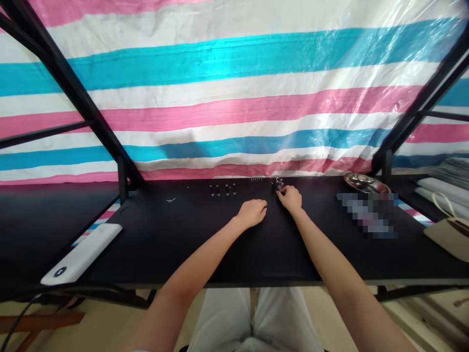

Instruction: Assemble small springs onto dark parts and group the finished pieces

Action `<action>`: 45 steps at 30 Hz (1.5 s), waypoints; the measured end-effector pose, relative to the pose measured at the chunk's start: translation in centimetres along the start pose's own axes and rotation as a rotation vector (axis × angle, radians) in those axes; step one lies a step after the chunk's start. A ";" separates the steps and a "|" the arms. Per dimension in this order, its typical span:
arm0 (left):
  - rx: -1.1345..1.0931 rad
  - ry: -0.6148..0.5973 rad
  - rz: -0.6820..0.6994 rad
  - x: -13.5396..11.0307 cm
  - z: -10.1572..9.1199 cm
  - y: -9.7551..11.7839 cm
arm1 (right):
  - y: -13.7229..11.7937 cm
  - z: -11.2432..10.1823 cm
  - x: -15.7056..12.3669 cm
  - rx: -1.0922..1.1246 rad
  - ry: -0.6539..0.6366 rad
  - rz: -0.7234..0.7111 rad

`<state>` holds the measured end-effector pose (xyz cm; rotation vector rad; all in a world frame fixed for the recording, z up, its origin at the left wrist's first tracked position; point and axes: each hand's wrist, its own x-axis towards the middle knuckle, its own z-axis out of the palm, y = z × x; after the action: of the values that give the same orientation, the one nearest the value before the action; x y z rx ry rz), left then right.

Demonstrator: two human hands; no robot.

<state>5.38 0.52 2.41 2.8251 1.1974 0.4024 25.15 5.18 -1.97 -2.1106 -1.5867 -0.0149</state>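
My right hand (292,198) reaches to the back of the black table (176,244), its thumb and fingers drawn together at a cluster of small dark and metallic parts (280,185). What the fingertips pinch there is too small to make out. My left hand (252,213) rests on the tabletop a little nearer and to the left, fingers curled inward; anything inside it is hidden. Left of the hands stand several small black cylindrical pieces (226,190) with light ends. A row of tiny light-coloured pieces (256,179) lies along the back edge.
At the left lies a long white device (82,254) with a dark round spot. White scraps (171,199) lie near the back. A shiny metal dish (366,183) stands at the back right, beside a blurred-out patch. A beige pouch (449,234) sits far right. Striped sheeting hangs behind.
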 end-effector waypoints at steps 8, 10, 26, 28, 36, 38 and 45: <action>0.049 0.185 -0.142 5.6 2.9 0.5 | 0.0 0.2 0.2 -0.020 -0.001 -0.014; 0.069 0.197 -0.161 6.5 3.4 0.6 | 0.0 0.1 0.2 -0.017 -0.002 -0.016; 0.111 0.252 -0.110 7.1 4.8 1.0 | -0.2 -0.1 0.2 -0.016 0.003 -0.018; 0.109 0.252 -0.100 7.2 4.6 1.1 | -0.2 0.0 0.2 -0.021 0.009 -0.022; 0.091 0.233 -0.127 6.9 4.3 0.9 | -0.3 -0.2 -0.1 -0.032 0.004 -0.043; 0.091 0.232 -0.130 6.9 4.4 0.8 | -0.4 -0.2 -0.2 -0.032 0.006 -0.050; 0.057 0.230 -0.148 6.7 4.0 1.0 | -0.4 -0.1 -0.4 -0.044 0.007 -0.054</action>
<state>11.55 4.80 0.17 2.7709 1.4706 0.7099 24.69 4.84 -1.90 -2.0978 -1.6536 -0.0763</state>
